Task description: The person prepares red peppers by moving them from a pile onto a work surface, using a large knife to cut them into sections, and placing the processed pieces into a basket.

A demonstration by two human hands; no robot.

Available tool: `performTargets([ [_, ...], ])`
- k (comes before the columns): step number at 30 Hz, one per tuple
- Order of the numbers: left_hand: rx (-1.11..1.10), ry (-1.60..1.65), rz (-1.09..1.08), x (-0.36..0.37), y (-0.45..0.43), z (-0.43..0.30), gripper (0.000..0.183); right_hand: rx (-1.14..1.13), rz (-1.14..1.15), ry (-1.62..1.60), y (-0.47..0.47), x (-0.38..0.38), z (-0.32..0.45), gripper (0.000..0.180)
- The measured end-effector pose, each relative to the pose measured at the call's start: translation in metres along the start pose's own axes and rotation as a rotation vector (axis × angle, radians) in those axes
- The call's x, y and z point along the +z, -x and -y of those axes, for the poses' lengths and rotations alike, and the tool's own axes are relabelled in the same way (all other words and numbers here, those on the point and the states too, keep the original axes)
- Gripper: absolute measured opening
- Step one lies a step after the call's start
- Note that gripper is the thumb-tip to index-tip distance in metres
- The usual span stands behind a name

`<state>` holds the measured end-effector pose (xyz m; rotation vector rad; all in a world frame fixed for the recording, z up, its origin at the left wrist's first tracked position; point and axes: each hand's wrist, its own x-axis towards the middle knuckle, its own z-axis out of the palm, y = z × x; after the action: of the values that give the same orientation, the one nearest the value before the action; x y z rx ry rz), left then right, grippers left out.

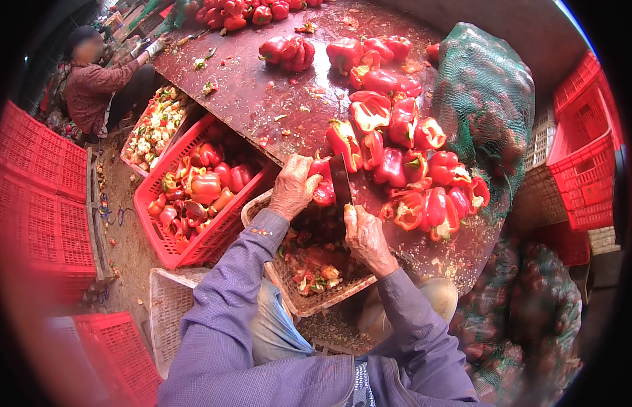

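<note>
My left hand (294, 187) holds a red bell pepper (323, 184) at the near edge of the dark red tabletop (234, 86). In my right hand (366, 236) is a knife with a broad dark blade (341, 180), its fist closed on the handle, which is mostly hidden. The blade stands right beside the held pepper. Beyond and to the right of the blade lie several halved red peppers (369, 110), some with pale seed cores showing. Whole red peppers (288, 53) sit farther back. Below my hands is a crate (283, 290) with cores and scraps inside.
Left of me stands a red plastic crate (168, 249) of cut peppers, with a bin of scraps (155, 129) behind it. A green mesh sack (484, 91) leans on the table's right side. Stacked red crates (41, 198) line the left. A person (99, 81) crouches at the far left.
</note>
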<state>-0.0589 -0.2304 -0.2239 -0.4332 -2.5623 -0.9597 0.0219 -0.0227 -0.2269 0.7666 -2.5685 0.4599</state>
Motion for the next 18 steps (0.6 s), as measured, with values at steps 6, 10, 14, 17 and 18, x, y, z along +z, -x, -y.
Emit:
performTargets([
  [6, 0.070, -0.022, -0.012, 0.005, 0.004, 0.004, 0.034, -0.107, 0.211, 0.232, -0.019, 0.030, -0.012, 0.039],
  [10, 0.107, 0.035, -0.007, 0.007, 0.008, 0.010, 0.034, -0.179, 0.479, 0.360, -0.051, 0.031, -0.014, 0.024],
  [14, -0.072, 0.071, -0.118, 0.016, 0.007, 0.026, 0.038, 0.264, 0.362, -0.074, 0.000, 0.046, -0.001, 0.012],
  [17, -0.441, 0.329, -0.094, 0.019, 0.019, 0.058, 0.040, -0.080, 0.334, 0.216, 0.010, 0.019, 0.000, 0.027],
  [18, -0.559, 0.919, -0.155, 0.021, 0.018, 0.061, 0.035, -0.153, 0.297, 0.300, 0.016, 0.018, -0.007, 0.031],
])
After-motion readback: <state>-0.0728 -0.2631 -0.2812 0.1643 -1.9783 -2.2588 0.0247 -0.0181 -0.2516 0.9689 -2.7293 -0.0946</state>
